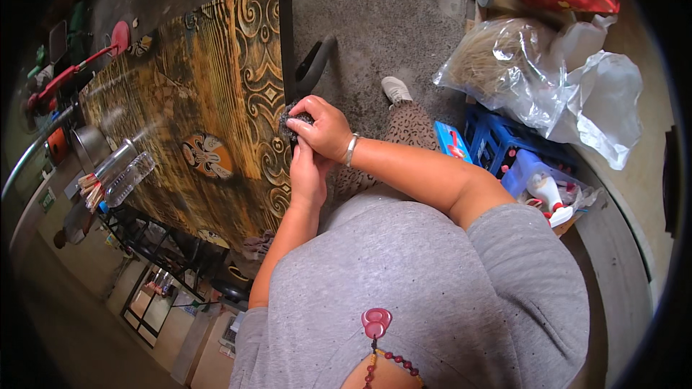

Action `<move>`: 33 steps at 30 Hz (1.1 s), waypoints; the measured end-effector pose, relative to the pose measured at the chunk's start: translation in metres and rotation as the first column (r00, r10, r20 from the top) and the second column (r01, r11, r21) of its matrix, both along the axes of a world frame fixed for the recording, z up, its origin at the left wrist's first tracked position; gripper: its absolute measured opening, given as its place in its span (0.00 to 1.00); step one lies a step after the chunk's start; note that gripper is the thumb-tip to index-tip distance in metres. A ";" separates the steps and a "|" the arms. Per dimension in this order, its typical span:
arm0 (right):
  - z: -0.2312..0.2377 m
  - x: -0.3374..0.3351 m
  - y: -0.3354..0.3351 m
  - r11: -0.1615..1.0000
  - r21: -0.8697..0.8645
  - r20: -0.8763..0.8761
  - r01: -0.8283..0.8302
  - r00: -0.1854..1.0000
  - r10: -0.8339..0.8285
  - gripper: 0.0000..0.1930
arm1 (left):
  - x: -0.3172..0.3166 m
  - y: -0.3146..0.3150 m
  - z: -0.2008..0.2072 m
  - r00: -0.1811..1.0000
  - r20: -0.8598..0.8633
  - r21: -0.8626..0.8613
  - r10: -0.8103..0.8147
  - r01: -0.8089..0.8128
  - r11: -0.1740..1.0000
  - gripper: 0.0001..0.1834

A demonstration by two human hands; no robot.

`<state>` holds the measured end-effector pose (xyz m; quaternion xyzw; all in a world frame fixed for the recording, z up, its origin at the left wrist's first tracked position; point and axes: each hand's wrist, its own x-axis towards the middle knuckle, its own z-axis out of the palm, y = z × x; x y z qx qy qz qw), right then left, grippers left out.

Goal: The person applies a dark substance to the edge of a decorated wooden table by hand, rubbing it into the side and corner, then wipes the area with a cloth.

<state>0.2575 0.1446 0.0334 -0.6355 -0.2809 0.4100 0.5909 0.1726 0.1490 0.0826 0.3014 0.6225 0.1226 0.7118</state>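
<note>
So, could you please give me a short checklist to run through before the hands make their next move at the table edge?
1. Right hand has a grip on the dark scrubbing pad: ok, its fingers wrap over the pad.
2. Left hand is in support: ok, it lies just under the right hand, touching it.
3. Pad against the patterned table edge: ok, it sits at the edge.
4. Plastic bottle is out of the way: ok, it lies across the table from the hands.
5. Bracelet is free of the pad: ok, it sits on the right wrist.
6. Pad's condition: cannot tell, mostly hidden.
</note>
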 end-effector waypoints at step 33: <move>0.006 -0.001 0.006 0.992 -0.122 0.088 -0.010 0.996 0.021 0.11 | 0.005 0.003 -0.017 0.880 0.409 -0.138 0.240 -0.200 0.970 0.27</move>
